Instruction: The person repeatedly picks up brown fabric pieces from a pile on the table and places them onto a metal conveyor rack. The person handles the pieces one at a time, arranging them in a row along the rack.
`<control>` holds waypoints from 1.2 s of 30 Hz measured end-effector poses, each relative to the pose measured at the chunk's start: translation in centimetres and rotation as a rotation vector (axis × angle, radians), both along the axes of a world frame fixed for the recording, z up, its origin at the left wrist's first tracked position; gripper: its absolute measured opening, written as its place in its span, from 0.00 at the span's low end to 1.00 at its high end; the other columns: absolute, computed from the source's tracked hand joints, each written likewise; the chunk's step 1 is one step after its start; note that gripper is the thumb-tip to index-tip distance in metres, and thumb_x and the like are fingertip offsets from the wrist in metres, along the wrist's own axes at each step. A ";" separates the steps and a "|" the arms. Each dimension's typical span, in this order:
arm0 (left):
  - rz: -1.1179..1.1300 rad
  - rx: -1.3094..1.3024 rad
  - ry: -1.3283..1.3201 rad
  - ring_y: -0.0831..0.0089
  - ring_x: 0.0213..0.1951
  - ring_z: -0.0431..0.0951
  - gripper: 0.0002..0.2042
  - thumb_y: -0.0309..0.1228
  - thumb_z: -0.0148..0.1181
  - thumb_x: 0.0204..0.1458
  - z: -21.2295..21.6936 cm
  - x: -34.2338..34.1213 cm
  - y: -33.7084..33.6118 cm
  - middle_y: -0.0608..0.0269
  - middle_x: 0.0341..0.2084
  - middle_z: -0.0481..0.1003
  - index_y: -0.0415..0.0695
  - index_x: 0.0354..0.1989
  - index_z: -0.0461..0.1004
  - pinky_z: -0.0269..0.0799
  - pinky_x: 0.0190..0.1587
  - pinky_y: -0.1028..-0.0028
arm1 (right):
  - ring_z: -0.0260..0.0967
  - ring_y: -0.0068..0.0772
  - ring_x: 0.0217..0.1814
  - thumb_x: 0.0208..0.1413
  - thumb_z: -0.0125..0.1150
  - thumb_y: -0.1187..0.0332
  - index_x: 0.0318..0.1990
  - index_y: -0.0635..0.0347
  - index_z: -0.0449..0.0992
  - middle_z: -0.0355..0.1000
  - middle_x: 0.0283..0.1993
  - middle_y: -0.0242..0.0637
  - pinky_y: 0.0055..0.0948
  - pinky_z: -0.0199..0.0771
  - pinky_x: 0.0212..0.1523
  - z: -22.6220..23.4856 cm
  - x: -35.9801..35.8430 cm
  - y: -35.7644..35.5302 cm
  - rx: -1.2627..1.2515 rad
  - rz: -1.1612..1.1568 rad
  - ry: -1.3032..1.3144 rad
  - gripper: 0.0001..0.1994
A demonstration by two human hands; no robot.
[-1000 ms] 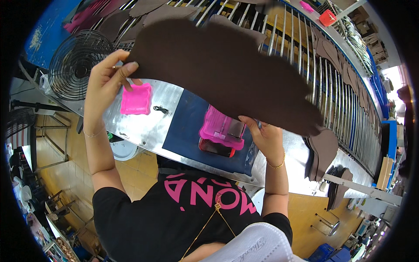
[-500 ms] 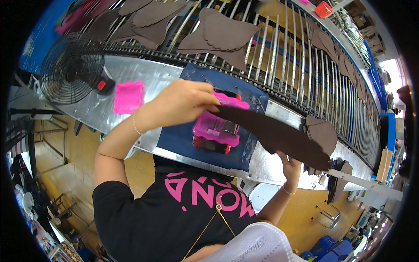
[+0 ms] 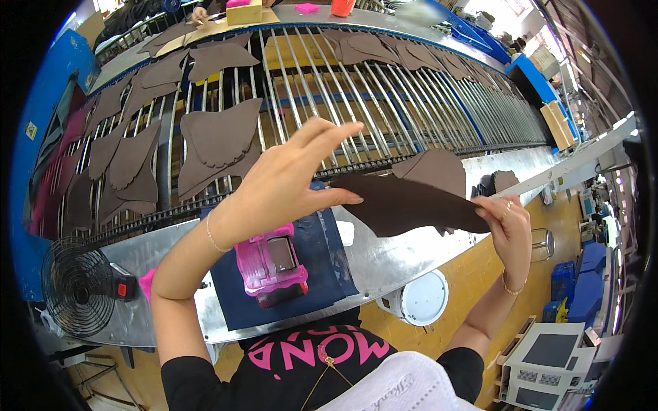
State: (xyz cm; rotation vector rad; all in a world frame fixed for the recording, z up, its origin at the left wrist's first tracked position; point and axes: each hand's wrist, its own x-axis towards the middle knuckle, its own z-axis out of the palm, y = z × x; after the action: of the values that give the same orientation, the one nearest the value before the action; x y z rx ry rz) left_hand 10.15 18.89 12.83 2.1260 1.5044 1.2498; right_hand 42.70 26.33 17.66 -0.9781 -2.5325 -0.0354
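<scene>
A flat dark-brown cut piece [image 3: 411, 204], like leather or sheet material, is stretched above the metal table toward the right. My right hand [image 3: 506, 222] pinches its right end between thumb and fingers. At its left end my left hand [image 3: 295, 171] is open, the index finger and thumb wide apart. The thumb overlaps the piece's edge; whether it touches cannot be told. Below the left hand a pink-coated box [image 3: 271, 264] with a dark window and a red-black base sits on a dark blue mat [image 3: 329, 274].
Beyond the table runs a rod conveyor [image 3: 404, 113] bearing several brown pieces [image 3: 219, 133]. More brown pieces [image 3: 435, 171] lie at the table's far edge. A black fan [image 3: 79, 288] stands at the left. A white bucket [image 3: 425, 298] is below the table. Across the conveyor shows another person's hand [image 3: 199, 15].
My view has swung right. My left hand has opened from its closed grip at the piece's left end. My right hand has moved to the piece's right tip and pinches it.
</scene>
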 end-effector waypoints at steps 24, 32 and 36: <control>0.849 0.173 -1.535 0.57 0.25 0.79 0.18 0.18 0.39 0.55 -24.9 -35.1 0.9 0.43 0.42 0.66 0.33 0.55 0.50 0.79 0.21 0.70 | 0.64 0.36 0.53 0.54 0.56 0.66 0.45 0.58 0.75 0.70 0.50 0.38 0.35 0.49 0.59 -9.3 -4.1 4.3 -0.052 -0.174 -0.064 0.12; 0.979 0.185 -1.577 0.55 0.26 0.79 0.27 0.20 0.45 0.56 -28.0 -39.6 2.8 0.40 0.43 0.65 0.30 0.62 0.43 0.80 0.22 0.69 | 0.67 0.35 0.49 0.55 0.54 0.65 0.42 0.57 0.74 0.71 0.45 0.35 0.36 0.51 0.56 -8.7 -0.7 2.4 -0.060 -0.353 -0.145 0.10; 0.873 0.225 -1.578 0.48 0.32 0.78 0.21 0.28 0.55 0.55 -29.0 -41.6 1.3 0.45 0.38 0.67 0.29 0.49 0.54 0.83 0.31 0.62 | 0.67 0.36 0.48 0.55 0.54 0.66 0.43 0.57 0.73 0.71 0.43 0.35 0.34 0.53 0.56 -8.6 0.0 2.1 -0.121 -0.429 -0.119 0.10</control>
State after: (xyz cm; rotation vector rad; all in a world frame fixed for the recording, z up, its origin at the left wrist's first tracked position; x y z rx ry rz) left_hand -31.49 20.16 -16.20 -0.0799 1.3038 2.4131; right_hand 42.73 28.39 9.09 -1.5959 -2.4018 -0.0687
